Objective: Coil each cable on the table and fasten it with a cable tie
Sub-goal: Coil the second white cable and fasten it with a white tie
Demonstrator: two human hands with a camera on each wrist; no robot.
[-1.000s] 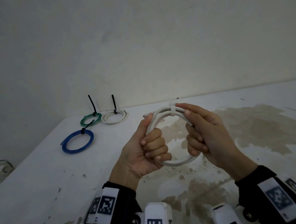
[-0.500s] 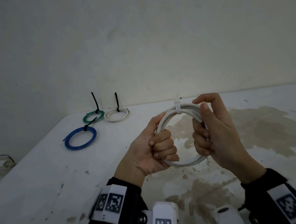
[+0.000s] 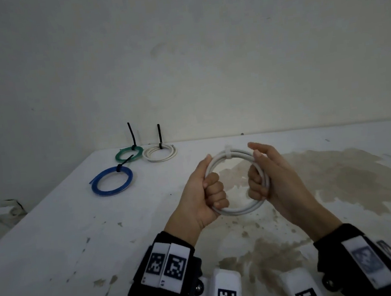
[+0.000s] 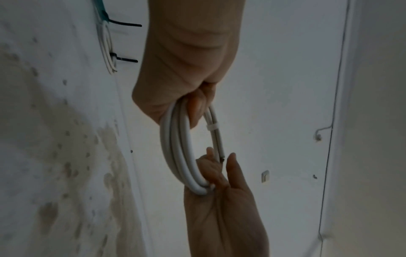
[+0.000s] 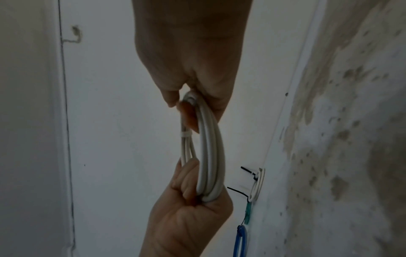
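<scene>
White coil [image 3: 240, 211] is held upright above the table [image 3: 55, 244]. Left hand [image 3: 206, 194] fists its left arc; right hand [image 3: 268, 183] curls round the right arc, forefinger and thumb loose. White tie [image 3: 227, 150] sits atop, between both, nearer the right.

Dim, flat light throughout; wrist views soft and edge-warped.

White table [image 3: 55, 244] with brown stains [image 3: 350, 176] (large, blotchy), plain pale wall [image 3: 181, 65] behind
</scene>
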